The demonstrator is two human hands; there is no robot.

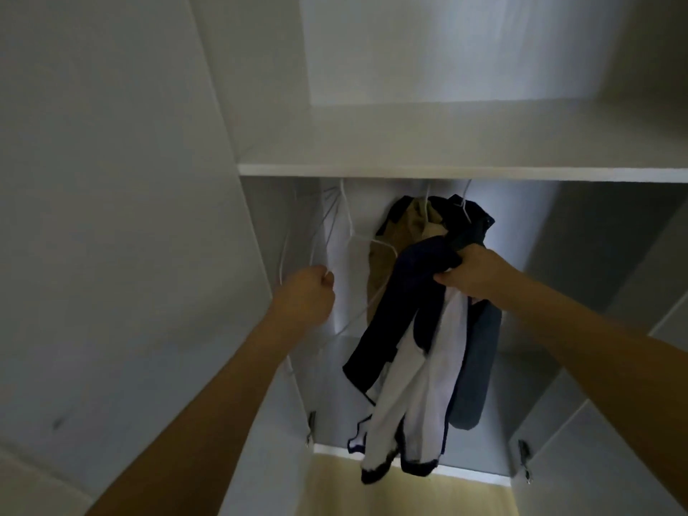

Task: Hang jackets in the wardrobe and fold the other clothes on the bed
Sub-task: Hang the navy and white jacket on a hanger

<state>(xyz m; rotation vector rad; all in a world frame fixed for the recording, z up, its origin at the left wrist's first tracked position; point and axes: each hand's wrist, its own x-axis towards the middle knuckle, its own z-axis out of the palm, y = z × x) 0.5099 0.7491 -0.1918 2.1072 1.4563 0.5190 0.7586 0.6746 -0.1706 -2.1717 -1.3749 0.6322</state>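
Inside open white wardrobe [461,173], below shelf: left hand [309,292] fisted around thin white hanger [357,240]; right hand [473,273] gripping navy-and-white jacket [417,348]. Close behind, tan jacket [387,262] and dark jacket [473,217] hanging. No readable writing.

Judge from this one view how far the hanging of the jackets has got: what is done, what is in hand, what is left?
Done: a tan jacket and a dark jacket hang on white hangers under the wardrobe shelf. In hand: the right hand grips a navy and white jacket, not yet on a hanger, while the left hand grips an empty white hanger. Left: hanging it; the bed is out of view.
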